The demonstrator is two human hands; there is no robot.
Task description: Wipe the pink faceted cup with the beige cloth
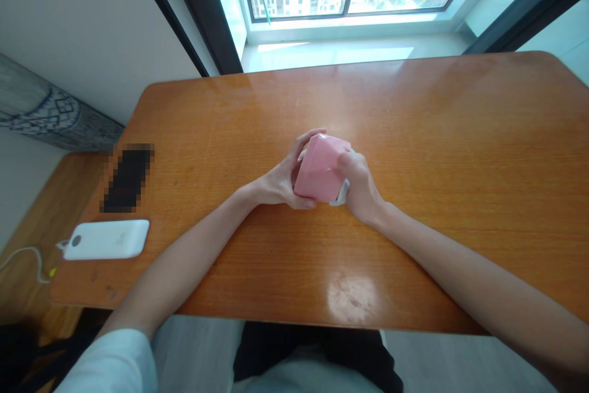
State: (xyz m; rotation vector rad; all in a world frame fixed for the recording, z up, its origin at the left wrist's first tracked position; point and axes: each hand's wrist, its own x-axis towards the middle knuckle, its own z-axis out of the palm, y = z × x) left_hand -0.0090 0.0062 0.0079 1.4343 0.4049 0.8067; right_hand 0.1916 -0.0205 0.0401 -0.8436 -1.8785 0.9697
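Note:
A small glossy pink box is held tilted above the middle of the wooden table. My left hand wraps round its left side, thumb below and fingers over the top edge. My right hand is closed at the box's right side, with its thumb against the pink surface. A crumpled white cloth or tissue shows between the right hand and the lower right of the box. The box's underside and most of the right fingers are hidden.
The brown wooden table reaches to a window ledge. At its left side lie a white device with a cable and a dark blurred-out rectangle. A patterned curtain hangs at the left.

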